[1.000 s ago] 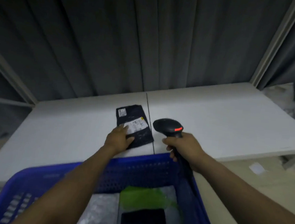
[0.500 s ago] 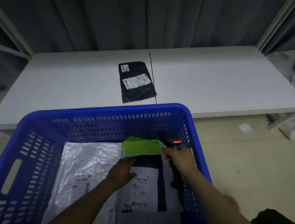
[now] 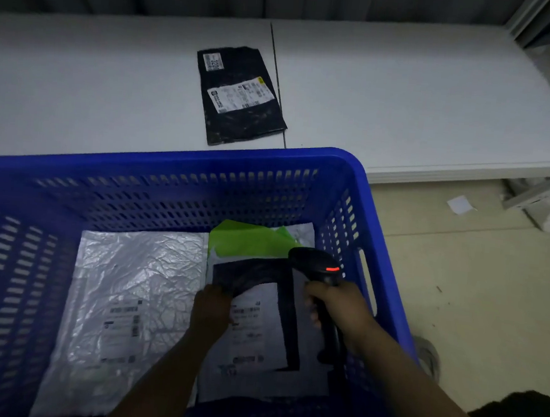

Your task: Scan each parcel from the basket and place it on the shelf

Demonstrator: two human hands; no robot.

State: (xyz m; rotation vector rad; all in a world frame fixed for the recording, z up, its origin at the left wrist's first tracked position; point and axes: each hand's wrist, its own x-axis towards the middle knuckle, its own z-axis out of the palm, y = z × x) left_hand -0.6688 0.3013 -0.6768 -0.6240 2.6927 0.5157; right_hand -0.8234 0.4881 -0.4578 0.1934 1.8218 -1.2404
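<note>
Parcel [image 3: 258,322], flat black, in perforated blue basket [image 3: 171,167]: left hand [image 3: 211,312] pinches it; right hand [image 3: 341,309] grips scanner [image 3: 317,266].

Two bare forearms [image 3: 162,374] (hands [image 3: 211,312] too)

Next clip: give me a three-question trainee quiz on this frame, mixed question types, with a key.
1. True or false: the black parcel on the white shelf lies label up.
2. The right hand grips: A a scanner, B a tape roll, C a knife.
3. Fill in: in the blue basket, the silver parcel lies ____ of the left hand.
Key: 1 true; 2 A; 3 left.
</note>
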